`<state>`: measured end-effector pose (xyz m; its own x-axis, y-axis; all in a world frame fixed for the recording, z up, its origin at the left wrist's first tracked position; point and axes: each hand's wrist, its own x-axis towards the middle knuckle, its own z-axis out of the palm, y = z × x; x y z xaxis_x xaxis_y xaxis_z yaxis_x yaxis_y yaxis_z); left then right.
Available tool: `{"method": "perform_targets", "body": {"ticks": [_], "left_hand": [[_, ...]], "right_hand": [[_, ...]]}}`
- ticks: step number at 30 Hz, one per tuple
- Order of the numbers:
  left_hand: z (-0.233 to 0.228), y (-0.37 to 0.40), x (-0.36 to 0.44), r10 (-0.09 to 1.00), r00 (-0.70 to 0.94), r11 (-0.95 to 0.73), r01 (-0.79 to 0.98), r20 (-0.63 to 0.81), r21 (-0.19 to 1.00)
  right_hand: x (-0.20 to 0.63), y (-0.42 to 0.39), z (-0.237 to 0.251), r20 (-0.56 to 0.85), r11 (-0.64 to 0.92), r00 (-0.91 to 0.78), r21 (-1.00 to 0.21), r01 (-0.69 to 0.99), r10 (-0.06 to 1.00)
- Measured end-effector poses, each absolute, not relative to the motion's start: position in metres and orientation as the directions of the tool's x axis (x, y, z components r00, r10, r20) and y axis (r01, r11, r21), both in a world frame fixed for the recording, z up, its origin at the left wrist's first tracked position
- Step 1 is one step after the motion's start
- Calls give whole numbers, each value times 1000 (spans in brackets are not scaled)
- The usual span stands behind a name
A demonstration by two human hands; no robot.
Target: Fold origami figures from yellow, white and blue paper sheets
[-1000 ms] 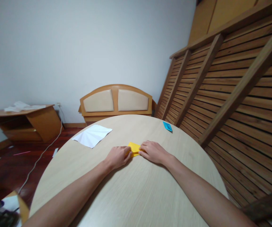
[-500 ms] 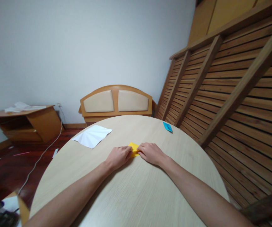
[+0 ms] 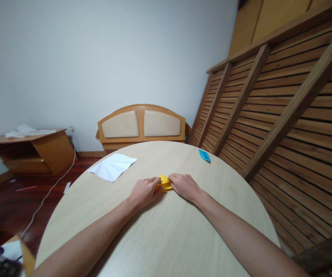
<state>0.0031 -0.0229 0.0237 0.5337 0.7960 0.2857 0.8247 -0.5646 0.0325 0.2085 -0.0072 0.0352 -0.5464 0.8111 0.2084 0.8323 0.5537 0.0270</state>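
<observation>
At frame center, the left hand [image 3: 145, 191] and right hand [image 3: 184, 186] rest on the table [image 3: 160, 234], fingers curled and pinching the yellow paper [image 3: 164, 182] between them. The paper lies folded on the tabletop. Farther up-left lies a white sheet [image 3: 112, 166]; upper right, a blue piece [image 3: 204, 155].

No readable txt, labels or nos. on anything in view.
</observation>
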Motion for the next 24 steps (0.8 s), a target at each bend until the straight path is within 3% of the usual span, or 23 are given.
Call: {"method": "perform_targets", "body": {"ticks": [8,24], "left_hand": [[23,-23,3,861,405,-466,871,308,157],[19,-26,5,820,352,-538,743,451,398]], "right_hand": [[207,-9,39,235,508,-494,1,861,837],[209,-7,35,307,427,-362,-176,887,880]]}}
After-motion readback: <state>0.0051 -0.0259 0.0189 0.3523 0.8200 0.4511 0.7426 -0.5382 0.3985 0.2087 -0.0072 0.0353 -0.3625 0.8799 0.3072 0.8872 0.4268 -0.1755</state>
